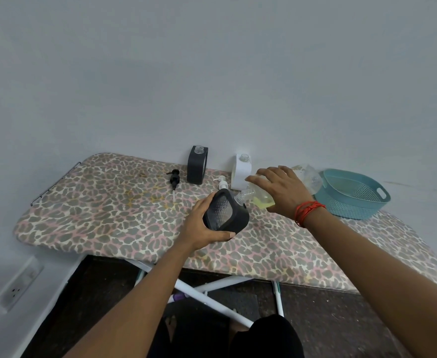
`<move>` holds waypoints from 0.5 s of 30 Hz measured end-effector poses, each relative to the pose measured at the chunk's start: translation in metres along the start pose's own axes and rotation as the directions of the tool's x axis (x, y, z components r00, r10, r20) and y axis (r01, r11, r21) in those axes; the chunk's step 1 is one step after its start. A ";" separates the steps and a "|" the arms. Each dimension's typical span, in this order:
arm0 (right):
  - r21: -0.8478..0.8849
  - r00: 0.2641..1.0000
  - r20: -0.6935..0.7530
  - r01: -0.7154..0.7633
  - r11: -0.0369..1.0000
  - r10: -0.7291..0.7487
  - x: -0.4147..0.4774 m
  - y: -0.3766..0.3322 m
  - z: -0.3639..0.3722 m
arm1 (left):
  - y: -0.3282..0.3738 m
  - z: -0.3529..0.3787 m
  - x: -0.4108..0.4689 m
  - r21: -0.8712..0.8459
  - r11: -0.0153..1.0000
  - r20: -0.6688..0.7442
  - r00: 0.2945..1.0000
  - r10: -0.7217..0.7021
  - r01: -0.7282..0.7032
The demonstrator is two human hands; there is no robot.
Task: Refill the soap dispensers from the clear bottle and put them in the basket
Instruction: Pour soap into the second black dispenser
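Two bare forearms enter from the lower edge of the frame, both uncovered to the point where they leave the view; no sleeve is visible on either. The left hand (205,223) carries no ring, watch or band. The right hand (280,187) is likewise without rings, but its wrist is encircled by a thin red thread bracelet (307,210), wound in several strands with a small knot on the upper side. At the bottom centre, dark black clothing (266,337) covers the lower body. Beside it a bare foot (172,329) shows dimly against the dark floor.
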State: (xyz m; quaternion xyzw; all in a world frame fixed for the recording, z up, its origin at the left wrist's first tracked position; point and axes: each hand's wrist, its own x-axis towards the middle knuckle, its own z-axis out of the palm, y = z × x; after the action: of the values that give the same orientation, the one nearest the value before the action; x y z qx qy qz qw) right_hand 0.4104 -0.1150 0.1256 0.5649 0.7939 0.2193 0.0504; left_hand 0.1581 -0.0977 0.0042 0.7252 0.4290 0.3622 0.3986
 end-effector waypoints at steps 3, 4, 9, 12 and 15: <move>-0.023 1.000 0.006 0.003 1.000 -0.003 0.000 0.000 -0.001 | 0.000 0.000 0.000 0.004 1.000 -0.002 1.000 0.002 -0.002; -0.026 1.000 0.004 0.005 1.000 -0.005 0.000 0.000 -0.001 | -0.001 0.000 0.000 0.006 1.000 -0.002 1.000 0.002 -0.002; -0.036 1.000 -0.006 0.011 0.999 -0.012 0.000 0.000 -0.001 | -0.001 0.000 0.001 0.012 1.000 0.000 1.000 -0.001 0.001; -0.043 1.000 -0.007 0.015 0.999 -0.015 0.000 0.001 -0.002 | -0.001 0.000 0.001 0.008 1.000 0.000 1.000 0.000 0.000; -0.063 1.000 0.003 0.017 0.998 -0.017 0.000 0.001 -0.003 | -0.001 0.000 0.001 0.002 1.000 0.000 1.000 0.001 -0.001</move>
State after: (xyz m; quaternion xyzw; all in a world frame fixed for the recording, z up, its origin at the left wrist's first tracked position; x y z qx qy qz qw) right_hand 0.4107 -0.1153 0.1284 0.5564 0.7914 0.2432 0.0711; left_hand 0.1582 -0.0963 0.0032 0.7256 0.4291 0.3622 0.3978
